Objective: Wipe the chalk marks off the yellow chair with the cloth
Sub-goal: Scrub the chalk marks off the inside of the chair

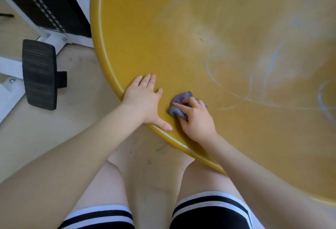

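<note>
The yellow chair (163, 28) fills the upper right of the view, its rounded seat close below me. White and pale blue chalk marks (254, 99) curve across its right half. My right hand (196, 119) grips a crumpled purple cloth (179, 101) and presses it on the seat near the front rim. My left hand (145, 103) lies flat, fingers straight, on the seat's edge just left of the cloth.
A black ribbed pedal (39, 74) on a white frame (54, 37) stands on the light wooden floor (81, 86) to the left. My bare knees and striped shorts (209, 210) are below the chair's rim.
</note>
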A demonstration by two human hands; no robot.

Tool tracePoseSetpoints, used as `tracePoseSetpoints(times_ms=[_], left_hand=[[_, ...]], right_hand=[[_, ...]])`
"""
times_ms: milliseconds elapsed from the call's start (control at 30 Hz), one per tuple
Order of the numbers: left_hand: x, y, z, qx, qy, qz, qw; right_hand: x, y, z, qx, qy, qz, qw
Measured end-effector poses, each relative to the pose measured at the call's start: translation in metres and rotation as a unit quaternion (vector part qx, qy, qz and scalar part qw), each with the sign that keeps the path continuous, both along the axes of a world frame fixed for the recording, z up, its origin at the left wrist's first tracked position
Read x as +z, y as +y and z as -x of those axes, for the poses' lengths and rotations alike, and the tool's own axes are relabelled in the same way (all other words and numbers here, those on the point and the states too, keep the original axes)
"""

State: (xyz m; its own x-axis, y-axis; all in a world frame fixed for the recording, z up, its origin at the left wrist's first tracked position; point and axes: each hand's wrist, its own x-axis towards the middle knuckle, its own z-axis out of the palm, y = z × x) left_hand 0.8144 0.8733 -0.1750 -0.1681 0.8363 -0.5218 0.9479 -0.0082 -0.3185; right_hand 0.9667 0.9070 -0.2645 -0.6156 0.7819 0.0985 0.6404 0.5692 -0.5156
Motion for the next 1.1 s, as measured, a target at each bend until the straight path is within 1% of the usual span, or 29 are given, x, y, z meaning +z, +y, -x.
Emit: tracePoseSetpoints(times_ms=[67,167,267,333,433,533,600,667,733,867,933,1000,1100], left_hand=[[0.001,0.002,0.0,0.001,-0.005,0.005,1.0],[-0.001,0.003,0.001,0.0,-0.007,0.004,1.0],[-0.004,-0.001,0.004,-0.011,-0.007,-0.02,1.0],[-0.003,-0.004,0.006,-0.018,-0.011,-0.036,0.999],[0.0,-0.008,0.008,-0.028,-0.028,-0.062,0.997],[0.002,-0.01,0.009,-0.035,-0.032,-0.079,0.996],[0.003,-0.01,0.01,-0.038,-0.028,-0.074,0.996],[0.003,-0.009,0.011,-0.037,-0.027,-0.076,0.996],[0.002,-0.008,0.012,-0.04,-0.028,-0.077,0.996],[0.0,-0.008,0.013,-0.041,-0.023,-0.076,0.996],[0.0,-0.007,0.014,-0.041,-0.024,-0.079,0.996],[0.002,-0.008,0.013,-0.041,-0.026,-0.078,0.996],[0.004,-0.009,0.012,-0.038,-0.024,-0.077,0.996]], right_hand=[[-0.001,0.005,0.004,-0.008,-0.009,0.006,1.0],[-0.007,0.033,0.017,-0.047,-0.028,0.028,0.998],[-0.01,0.057,0.032,-0.089,-0.026,0.04,0.995],[-0.009,0.058,0.035,-0.103,-0.023,0.043,0.993],[-0.004,0.035,0.03,-0.081,-0.018,0.017,0.996],[0.0,-0.001,0.021,-0.038,0.028,-0.028,0.998],[0.0,-0.012,0.018,-0.027,0.047,-0.013,0.998],[-0.003,-0.004,0.019,-0.01,0.048,0.001,0.999],[-0.01,0.017,0.023,-0.01,0.045,0.001,0.999],[-0.016,0.062,0.044,-0.088,-0.01,0.021,0.996],[-0.012,0.07,0.051,-0.107,-0.023,0.048,0.993],[-0.005,0.06,0.047,-0.096,-0.026,0.061,0.993],[0.003,0.013,0.025,-0.049,-0.013,0.023,0.998]])
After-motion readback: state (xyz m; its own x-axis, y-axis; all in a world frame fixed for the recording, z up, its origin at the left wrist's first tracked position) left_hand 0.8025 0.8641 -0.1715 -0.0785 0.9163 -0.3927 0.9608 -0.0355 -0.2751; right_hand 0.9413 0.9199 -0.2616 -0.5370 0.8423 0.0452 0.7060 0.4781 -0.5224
